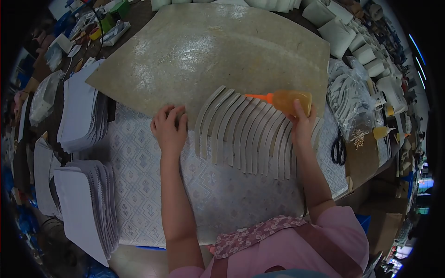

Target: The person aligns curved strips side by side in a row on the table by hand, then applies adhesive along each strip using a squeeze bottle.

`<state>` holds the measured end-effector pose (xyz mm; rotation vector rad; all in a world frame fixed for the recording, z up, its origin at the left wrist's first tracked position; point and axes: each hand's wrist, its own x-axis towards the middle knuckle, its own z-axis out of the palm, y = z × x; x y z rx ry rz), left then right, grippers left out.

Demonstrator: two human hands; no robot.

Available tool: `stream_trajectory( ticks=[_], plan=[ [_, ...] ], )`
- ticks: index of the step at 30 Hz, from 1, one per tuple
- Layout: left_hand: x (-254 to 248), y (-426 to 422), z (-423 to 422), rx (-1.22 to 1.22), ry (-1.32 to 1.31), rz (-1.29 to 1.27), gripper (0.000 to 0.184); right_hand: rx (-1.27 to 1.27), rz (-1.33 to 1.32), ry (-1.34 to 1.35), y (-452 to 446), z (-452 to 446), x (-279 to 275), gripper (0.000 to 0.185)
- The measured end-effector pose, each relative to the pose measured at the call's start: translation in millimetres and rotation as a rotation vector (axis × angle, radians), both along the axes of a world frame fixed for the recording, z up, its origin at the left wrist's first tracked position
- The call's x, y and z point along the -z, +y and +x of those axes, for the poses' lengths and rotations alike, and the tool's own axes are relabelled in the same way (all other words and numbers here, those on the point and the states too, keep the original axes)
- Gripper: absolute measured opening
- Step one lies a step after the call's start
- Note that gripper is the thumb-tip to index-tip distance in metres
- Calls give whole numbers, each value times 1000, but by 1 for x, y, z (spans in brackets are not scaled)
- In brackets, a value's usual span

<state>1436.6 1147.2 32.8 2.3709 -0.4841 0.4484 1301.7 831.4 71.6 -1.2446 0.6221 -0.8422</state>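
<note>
My right hand (pixel 302 121) is wrapped round a bottle (pixel 292 101) of amber liquid with an orange nozzle. The bottle lies nearly level, its nozzle pointing left over the upper ends of a row of curved pale strips (pixel 250 134). These several strips lie side by side, partly on the beige board (pixel 185 55) and partly on the patterned tablecloth (pixel 139 176). To the left of the strips, my left hand (pixel 170 125) rests at the board's lower edge, fingers bent and apart, with nothing in it.
Stacks of white sheets (pixel 88 199) stand on the left. On the right are black-handled scissors (pixel 339 150), a plastic bag of pale strips (pixel 347 92), small beige bits (pixel 358 139) and another small bottle (pixel 381 133). White rolls (pixel 337 37) line the upper right.
</note>
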Motion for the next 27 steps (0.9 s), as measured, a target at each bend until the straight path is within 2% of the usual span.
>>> stream_trajectory(
  ticks=[7, 10, 13, 27],
  plan=[
    [3, 1, 1, 0, -22, 6, 24, 3, 4, 22, 5, 4, -1, 48],
    [3, 1, 1, -4, -13, 5, 23, -93, 51, 30, 4, 2, 2, 45],
    [-1, -1, -1, -1, 5, -8, 23, -194, 138, 39, 11, 1, 0, 55],
    [2, 0, 1, -2, 1, -11, 23, -541, 216, 193, 33, -12, -5, 48]
  ],
)
